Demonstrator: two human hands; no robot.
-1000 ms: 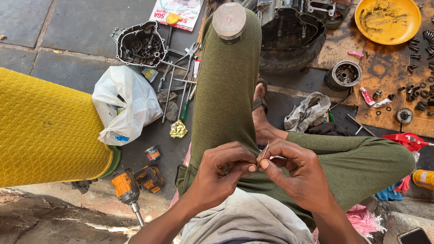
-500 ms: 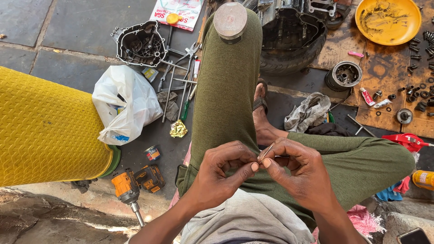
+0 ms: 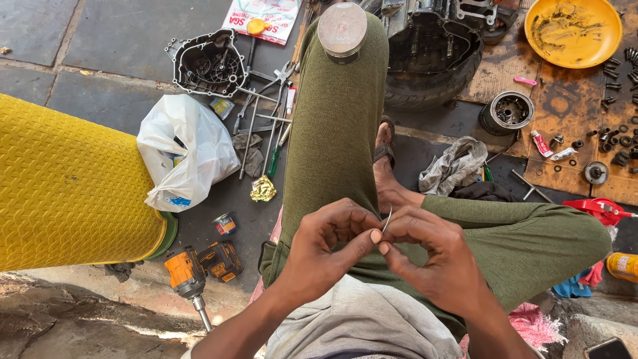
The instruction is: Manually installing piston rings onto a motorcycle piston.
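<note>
Both of my hands meet over my lap, above my olive-green trouser legs. My left hand (image 3: pixel 329 249) and my right hand (image 3: pixel 432 256) pinch a thin curved metal ring (image 3: pixel 387 218) between thumbs and fingertips. Only a short arc of the ring shows above the fingers. A silver piston (image 3: pixel 342 30) balances upright on my raised left knee, well beyond the hands.
A yellow textured drum (image 3: pixel 66 189) stands at left, a white plastic bag (image 3: pixel 186 149) and hand tools (image 3: pixel 266 126) beside it. An orange impact driver (image 3: pixel 193 276) lies near my thigh. An engine casing (image 3: pixel 432 46), yellow bowl (image 3: pixel 573 30), clutch part (image 3: pixel 510 112) and several bolts sit at right.
My fingers have shifted on the ring, drawing closer together so less of it shows. The rest of the scene has not moved.
</note>
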